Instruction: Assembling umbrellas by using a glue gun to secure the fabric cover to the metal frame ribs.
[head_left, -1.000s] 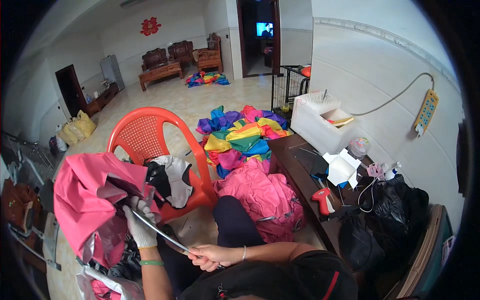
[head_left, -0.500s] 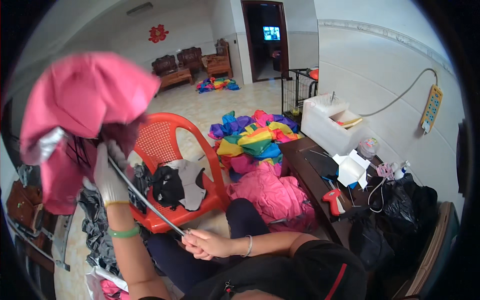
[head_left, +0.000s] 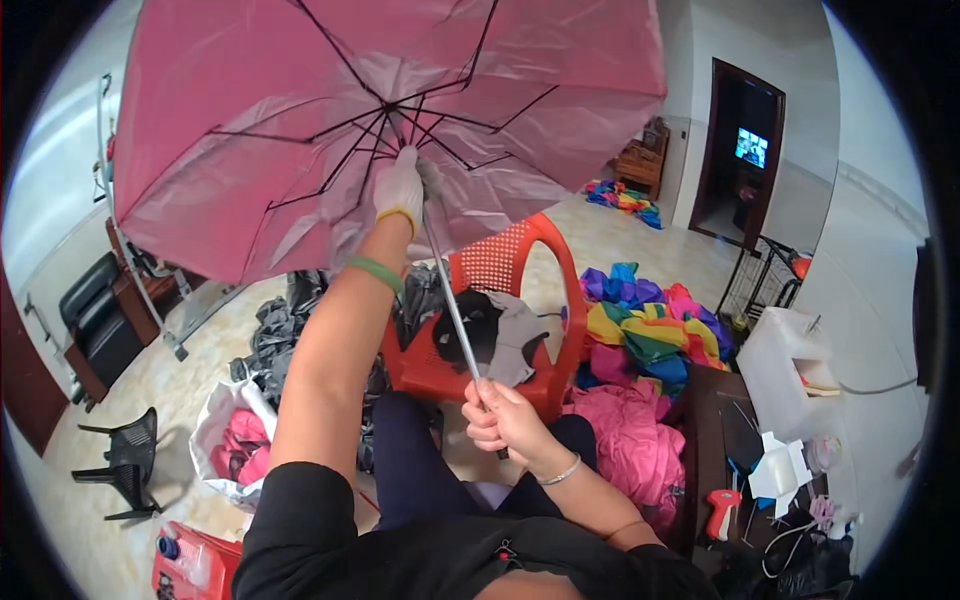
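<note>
A pink umbrella [head_left: 250, 130] is spread open above me, its black ribs showing on the underside. My left hand [head_left: 398, 188], in a white glove with a green wristband, is raised and grips the runner at the top of the silver shaft [head_left: 452, 305]. My right hand [head_left: 500, 418], bare with a thin bracelet, is closed around the lower end of the shaft above my lap. The shaft slants from upper left down to the right hand.
A red plastic chair [head_left: 520, 300] with black and grey fabric stands just ahead. Colourful umbrella cloths [head_left: 650, 330] and a pink heap [head_left: 630, 440] lie to the right. A dark table [head_left: 740, 450] holds tools and a red glue gun [head_left: 720, 510]. A white bag [head_left: 230, 440] sits left.
The umbrella went from a folded pink bundle low at my left to fully open overhead. My left hand pushed up along the shaft; my right hand stayed at its lower end.
</note>
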